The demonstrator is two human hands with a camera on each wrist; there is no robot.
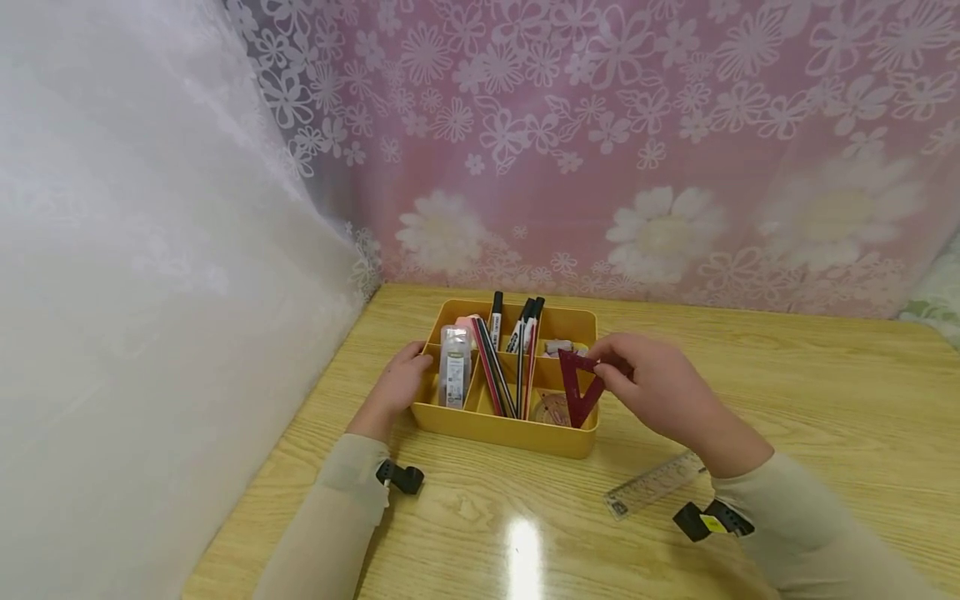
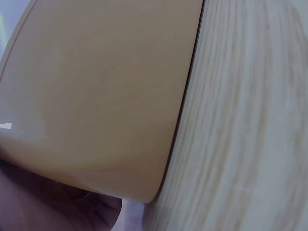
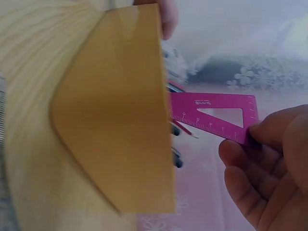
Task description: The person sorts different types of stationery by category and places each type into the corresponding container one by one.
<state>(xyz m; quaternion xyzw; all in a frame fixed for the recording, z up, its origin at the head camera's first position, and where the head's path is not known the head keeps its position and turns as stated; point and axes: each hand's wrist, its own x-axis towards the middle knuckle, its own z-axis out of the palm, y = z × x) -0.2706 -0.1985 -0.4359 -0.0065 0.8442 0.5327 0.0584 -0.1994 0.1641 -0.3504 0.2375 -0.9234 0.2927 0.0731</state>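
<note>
A yellow compartment box (image 1: 502, 427) stands on the table. My left hand (image 1: 399, 385) grips its left end, thumb near the rim; the left wrist view shows the box's wall (image 2: 106, 96) with some fingers beside it. My right hand (image 1: 660, 392) pinches a dark red triangular set square (image 1: 573, 392) by a corner at the box's right end. In the right wrist view, the set square (image 3: 226, 100) is held between thumb and fingers, its far end hidden behind the box wall. A clear protractor (image 1: 551, 410) lies in the front right compartment below it.
Pencils (image 1: 491, 371) lean in the front middle compartment, and a clear plastic case (image 1: 454, 367) stands at front left. Black-capped markers (image 1: 497, 321) stand at the back. A clear ruler (image 1: 652, 485) lies on the wooden table (image 1: 450, 533), right of the box. A floral curtain (image 1: 562, 167) hangs behind.
</note>
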